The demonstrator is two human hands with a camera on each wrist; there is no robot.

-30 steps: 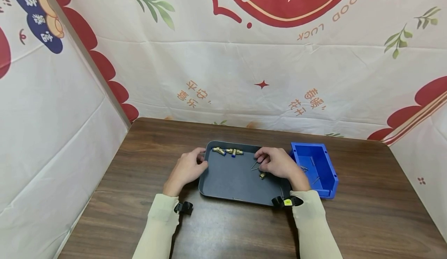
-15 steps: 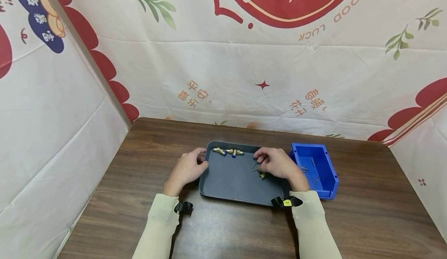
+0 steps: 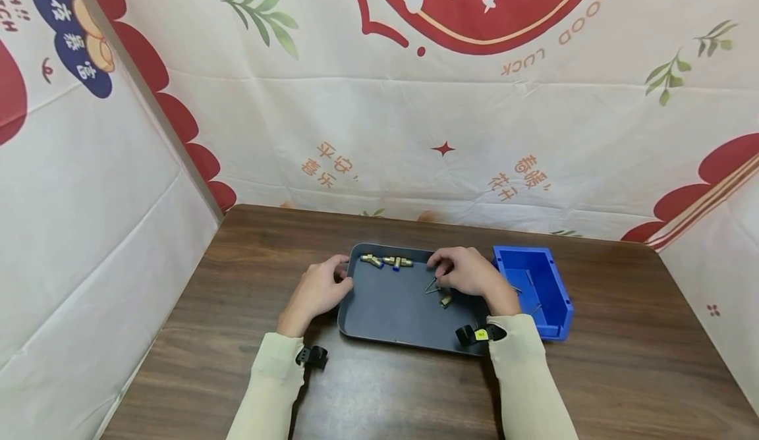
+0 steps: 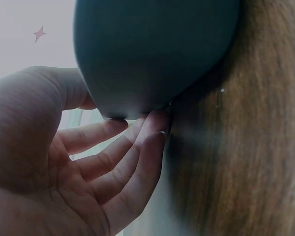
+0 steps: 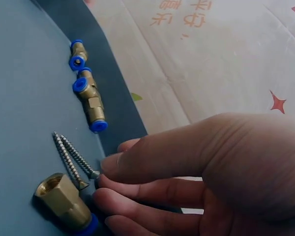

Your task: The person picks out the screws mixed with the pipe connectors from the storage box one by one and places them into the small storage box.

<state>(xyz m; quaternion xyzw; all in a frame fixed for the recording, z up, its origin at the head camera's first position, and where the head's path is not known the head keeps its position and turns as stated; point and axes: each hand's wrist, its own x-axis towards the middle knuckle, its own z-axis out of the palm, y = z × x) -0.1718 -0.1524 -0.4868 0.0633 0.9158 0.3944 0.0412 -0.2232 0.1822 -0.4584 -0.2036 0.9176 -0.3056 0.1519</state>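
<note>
My left hand [image 3: 317, 288] holds the left edge of a dark grey tray [image 3: 379, 315]; in the left wrist view the thumb passes behind the tray's wall and the fingertips are at its bottom edge. Inside the tray, my right hand [image 3: 468, 272] has its thumb and fingertips right at the heads of two metal screws [image 5: 71, 160], which lie close together with their points nearly meeting. Beside those fingers lies a brass fitting [image 5: 64, 201] with a blue end ring. Two branched brass fittings, a Y-shaped one [image 3: 372, 260] and a T-shaped one [image 3: 397, 263], lie along the far wall.
A blue bin [image 3: 560, 295] with several screws stands just right of the tray, partly behind the right wrist. The tray rests on a brown wooden table [image 3: 622, 334]. A printed white cloth [image 3: 379, 124] hangs behind the table's far edge.
My right hand and forearm have shifted slightly left, and the wrist now covers more of the tray's right side. The left hand keeps its place; the screws and fittings lie as before.
</note>
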